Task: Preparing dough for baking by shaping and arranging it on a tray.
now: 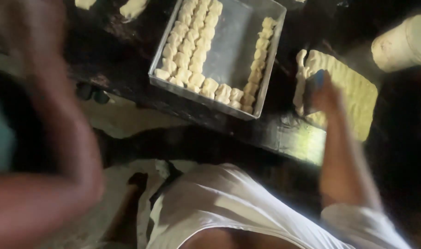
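Note:
My right hand (329, 99) is closed on a dark bluish scraper (313, 85) and presses it onto the left part of a flat, ridged sheet of pale dough (353, 90) lying on the dark table (127, 69). A strip of cut dough (300, 78) lies along the sheet's left edge. To the left stands a rectangular metal tray (231, 41) with rows of small dough pieces (192, 41) along its left, front and right sides. My left hand (19, 25) is raised at the top left, heavily blurred, its fingers unreadable.
A pale cylindrical container (404, 41) lies at the back right. Two dough lumps (132, 8) sit at the table's far edge. My white shirt (229, 203) fills the foreground. Pale floor (123, 120) shows under the table's near edge.

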